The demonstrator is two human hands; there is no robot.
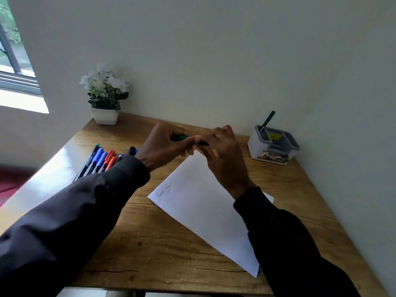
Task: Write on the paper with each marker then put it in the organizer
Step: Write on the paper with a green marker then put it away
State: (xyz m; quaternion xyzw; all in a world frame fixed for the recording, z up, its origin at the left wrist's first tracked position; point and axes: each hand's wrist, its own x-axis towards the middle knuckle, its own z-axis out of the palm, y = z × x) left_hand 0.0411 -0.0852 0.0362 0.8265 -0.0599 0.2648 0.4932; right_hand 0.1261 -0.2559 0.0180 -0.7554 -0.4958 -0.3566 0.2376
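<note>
One view only, worn on the head. Looked forward and down across the wooden table [150, 243] toward a corner of the white wall [214, 61]. Sat close above the table's near edge, with both dark sleeves entering from the bottom corners. Caught the left hand [162, 146] and right hand [222, 153] meeting on a green marker [182, 137] near frame centre. Took in, wide-angled, the flower pot [105, 116] far left, the organizer [256, 147] far right, and a window [12, 61] at the upper left edge.

Wooden table [162, 243]: paper [203, 211], markers [98, 161], organizer [273, 146], flowerpot [105, 116]
</note>
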